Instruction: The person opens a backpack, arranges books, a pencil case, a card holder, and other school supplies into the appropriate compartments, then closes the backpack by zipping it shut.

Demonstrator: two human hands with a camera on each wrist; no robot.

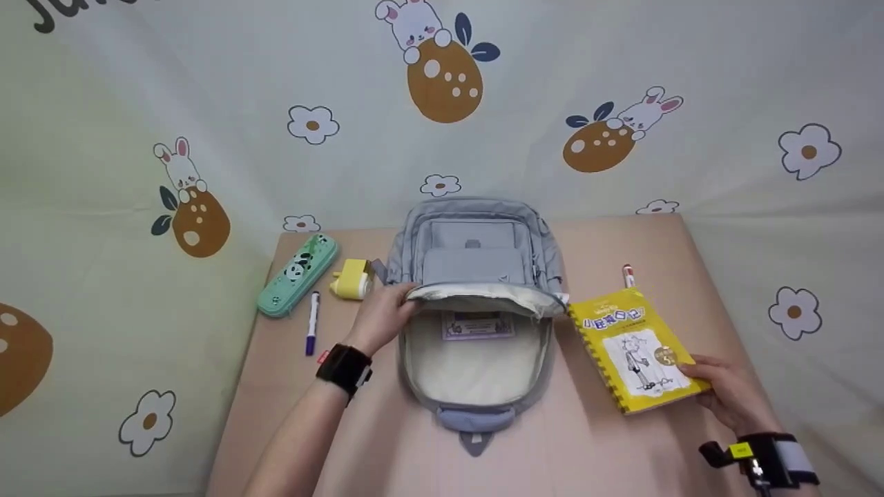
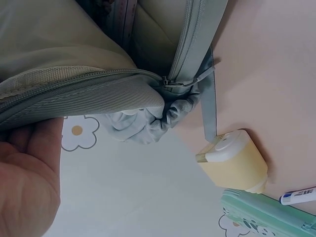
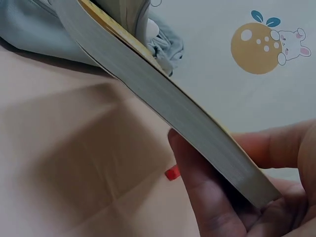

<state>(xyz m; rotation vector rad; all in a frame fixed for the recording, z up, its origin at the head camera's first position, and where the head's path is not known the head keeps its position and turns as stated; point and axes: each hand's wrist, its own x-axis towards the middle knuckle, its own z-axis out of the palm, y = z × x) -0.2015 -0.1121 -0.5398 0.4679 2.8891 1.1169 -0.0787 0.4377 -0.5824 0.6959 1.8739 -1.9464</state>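
Observation:
A grey-blue backpack (image 1: 473,266) lies unzipped on the table, its pale lining (image 1: 476,366) showing. My left hand (image 1: 382,317) holds the left part of the lifted opening edge; in the left wrist view the fingertips (image 2: 44,140) go out of sight behind the fabric. To the right of the bag, my right hand (image 1: 735,393) grips a yellow book (image 1: 646,355) by its lower right corner. The book is raised above the table and tilted, thumb on the cover and fingers beneath. A purple-edged printed item (image 1: 478,328) shows inside the bag.
On the left of the table (image 1: 276,428) lie a green panda pencil case (image 1: 297,276), a marker with a purple end (image 1: 313,324) and a yellow-and-white object (image 1: 353,279). A red-capped marker (image 1: 628,275) lies partly behind the book. Printed cloth (image 1: 525,159) hangs behind the table.

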